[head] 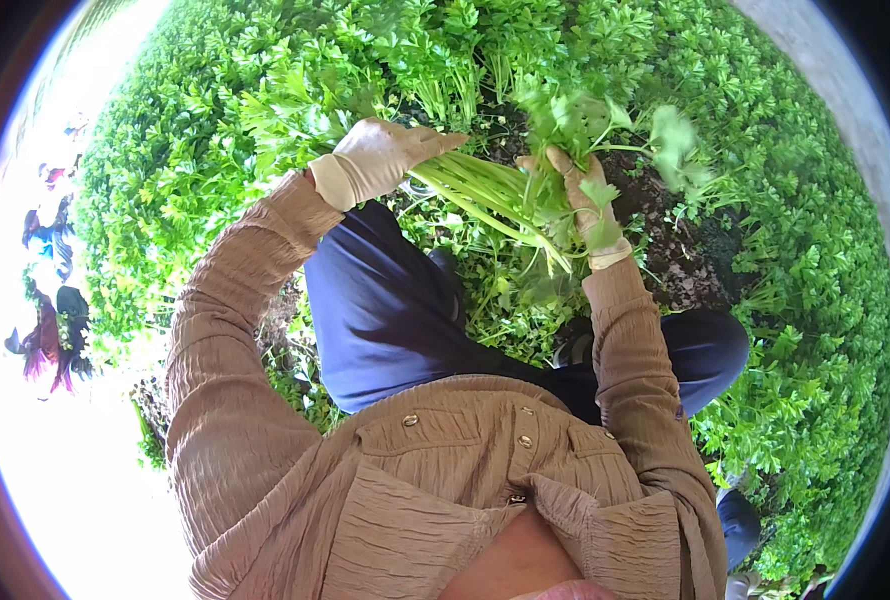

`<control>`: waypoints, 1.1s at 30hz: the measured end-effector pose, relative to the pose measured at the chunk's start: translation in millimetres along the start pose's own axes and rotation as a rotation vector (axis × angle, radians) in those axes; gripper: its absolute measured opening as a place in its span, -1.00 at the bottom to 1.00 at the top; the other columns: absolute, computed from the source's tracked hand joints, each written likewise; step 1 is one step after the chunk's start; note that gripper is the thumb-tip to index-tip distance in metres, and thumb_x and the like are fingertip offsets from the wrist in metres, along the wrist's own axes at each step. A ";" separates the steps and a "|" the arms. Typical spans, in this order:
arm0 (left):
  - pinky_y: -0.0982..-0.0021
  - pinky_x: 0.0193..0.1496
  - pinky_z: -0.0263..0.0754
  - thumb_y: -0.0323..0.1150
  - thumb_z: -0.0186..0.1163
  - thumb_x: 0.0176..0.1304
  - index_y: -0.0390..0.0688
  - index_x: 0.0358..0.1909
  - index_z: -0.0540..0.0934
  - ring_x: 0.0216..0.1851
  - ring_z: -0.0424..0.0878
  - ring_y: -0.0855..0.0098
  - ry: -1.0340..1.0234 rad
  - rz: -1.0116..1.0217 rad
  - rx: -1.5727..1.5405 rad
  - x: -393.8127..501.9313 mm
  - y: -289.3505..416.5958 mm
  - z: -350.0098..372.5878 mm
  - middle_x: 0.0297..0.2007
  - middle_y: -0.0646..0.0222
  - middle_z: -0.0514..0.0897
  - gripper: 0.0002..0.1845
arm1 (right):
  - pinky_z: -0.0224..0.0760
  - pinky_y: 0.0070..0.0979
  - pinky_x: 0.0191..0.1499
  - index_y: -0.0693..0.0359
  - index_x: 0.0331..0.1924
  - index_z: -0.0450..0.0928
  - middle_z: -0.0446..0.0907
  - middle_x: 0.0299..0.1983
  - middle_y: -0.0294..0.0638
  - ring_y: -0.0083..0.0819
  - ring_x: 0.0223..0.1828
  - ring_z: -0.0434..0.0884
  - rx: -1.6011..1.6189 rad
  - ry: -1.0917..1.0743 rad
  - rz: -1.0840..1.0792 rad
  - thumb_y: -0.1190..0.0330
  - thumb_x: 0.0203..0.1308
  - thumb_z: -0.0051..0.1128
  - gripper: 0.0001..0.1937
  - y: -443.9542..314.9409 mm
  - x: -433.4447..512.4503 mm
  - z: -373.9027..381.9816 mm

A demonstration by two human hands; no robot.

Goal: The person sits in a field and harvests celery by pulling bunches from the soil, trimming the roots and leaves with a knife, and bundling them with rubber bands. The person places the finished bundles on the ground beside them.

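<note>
My left hand [377, 154], in a pale glove, grips a bunch of celery [482, 187] around its stalks. The bunch lies sideways, with leaves [287, 120] to the left of the hand and the pale stalk ends pointing right and down. My right hand [586, 199], also gloved, is closed on some loose leafy stems [576, 120] beside those ends. These leaves are partly blurred, and they cover part of the right fingers.
Dense standing celery [445, 45] surrounds me at the front and right. Bare dark soil [677, 255] shows right of my right hand. Cut leaves [505, 292] litter the ground between my knees. Another person's leg [737, 525] is at lower right; dark figures [55, 300] appear in glare at left.
</note>
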State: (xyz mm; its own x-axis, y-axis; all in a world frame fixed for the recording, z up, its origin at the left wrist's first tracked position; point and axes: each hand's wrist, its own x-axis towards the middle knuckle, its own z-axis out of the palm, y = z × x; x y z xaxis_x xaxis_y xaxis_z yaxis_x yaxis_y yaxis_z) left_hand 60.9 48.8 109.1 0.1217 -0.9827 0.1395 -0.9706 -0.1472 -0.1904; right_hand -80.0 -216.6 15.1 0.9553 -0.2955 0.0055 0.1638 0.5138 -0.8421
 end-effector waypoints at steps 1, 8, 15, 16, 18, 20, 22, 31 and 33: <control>0.34 -0.27 0.66 -0.57 0.29 -0.11 0.21 0.30 0.38 -0.31 0.68 0.30 0.026 0.042 0.009 -0.4 -1.2 0.9 -0.14 0.48 0.65 -0.17 | 0.62 -0.34 -0.19 0.28 0.00 0.50 0.63 -0.44 -0.22 -0.39 -0.43 0.64 0.014 -0.005 0.025 0.33 0.24 0.19 -0.70 -1.4 -1.0 -6.1; 0.36 -0.16 0.66 -0.58 0.27 -0.09 0.17 0.11 0.59 -0.19 0.71 0.29 0.152 -0.098 -0.134 -19.0 -15.7 -12.9 -0.14 0.45 0.73 -0.37 | 0.22 -0.58 -0.61 0.12 -0.39 0.41 0.29 -0.65 -0.45 -0.60 -0.67 0.29 0.342 0.686 -0.106 0.32 0.40 -0.15 -0.80 -1.1 -12.1 -145.5; 0.33 -0.03 0.59 -0.53 0.27 -0.03 0.29 0.19 0.52 -0.17 0.69 0.30 -0.224 -0.325 -0.056 -10.0 -21.7 -35.8 -0.15 0.40 0.72 -0.32 | 0.35 -0.28 0.26 0.24 0.24 0.36 0.47 0.16 -0.06 -0.28 0.07 0.53 -0.187 0.327 -0.072 0.20 -0.01 0.44 -0.29 12.4 11.7 -107.1; 0.30 0.00 0.56 -0.45 0.30 -0.02 0.32 0.21 0.50 -0.18 0.69 0.28 -0.372 -0.401 -0.073 -3.4 -23.0 -39.2 -0.16 0.39 0.72 -0.32 | 0.29 -0.24 0.31 0.19 0.29 0.30 0.38 0.25 -0.05 -0.24 0.17 0.47 -0.524 0.171 -0.111 0.23 -0.01 0.44 -0.25 0.0 0.9 -73.9; 0.29 -0.07 0.55 -0.39 0.35 -0.07 0.28 0.17 0.54 -0.24 0.69 0.29 -0.461 -0.378 -0.081 9.3 -21.8 -43.3 -0.20 0.36 0.72 -0.34 | 0.25 -0.29 0.36 0.05 0.36 0.23 0.31 0.34 -0.06 -0.25 0.29 0.40 -1.054 -0.024 -0.233 0.35 0.05 0.36 -0.25 -9.0 -14.5 -7.3; 0.30 -0.10 0.54 -0.39 0.37 -0.11 0.20 0.13 0.58 -0.28 0.68 0.30 -0.462 -0.328 -0.190 18.8 -23.0 -48.0 -0.24 0.33 0.72 -0.37 | 0.32 -0.37 0.31 -0.12 0.38 0.22 0.39 0.29 -0.09 -0.32 0.27 0.43 -1.349 -0.108 -0.374 0.45 0.08 0.31 -0.25 3.5 -13.4 27.0; 0.33 -0.12 0.54 -0.39 0.38 -0.13 0.07 0.10 0.61 -0.31 0.68 0.33 -0.455 -0.266 -0.351 19.7 -27.8 -53.4 -0.29 0.29 0.73 -0.40 | 0.58 -0.45 -0.04 -0.24 0.33 0.31 0.60 0.05 -0.10 -0.43 -0.06 0.63 -1.441 -0.121 0.157 0.44 0.13 0.26 -0.33 20.7 -7.4 13.9; 0.47 -0.17 0.53 -0.38 0.46 -0.02 -0.26 -0.05 0.63 -0.36 0.62 0.54 -0.402 -0.723 -1.247 -27.1 -23.6 -22.1 -0.34 0.37 0.71 -0.56 | 0.52 -0.42 -0.01 0.20 0.04 0.58 0.65 -0.03 -0.06 -0.47 -0.13 0.65 -1.744 -0.224 0.230 -0.15 0.18 0.12 -0.41 63.6 -26.8 -63.3; 0.49 -0.31 0.56 -0.38 0.43 0.04 -0.30 -0.08 0.59 -0.43 0.62 0.58 -0.342 -0.742 -1.350 -27.8 3.3 -14.0 -0.40 0.39 0.67 -0.60 | 0.32 -0.26 0.29 0.00 0.38 0.12 0.42 0.25 -0.06 -0.27 0.24 0.45 -0.889 -0.598 0.066 -0.22 0.13 0.11 -0.18 66.7 -29.6 -9.8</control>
State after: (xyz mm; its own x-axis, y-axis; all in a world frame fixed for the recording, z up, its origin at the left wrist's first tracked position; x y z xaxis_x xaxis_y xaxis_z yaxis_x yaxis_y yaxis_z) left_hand 51.3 77.2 118.1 0.4932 -0.7454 -0.4485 -0.1151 -0.5670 0.8156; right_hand -99.7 -181.5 -46.6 0.9608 0.2772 0.0059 0.1001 -0.3270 -0.9397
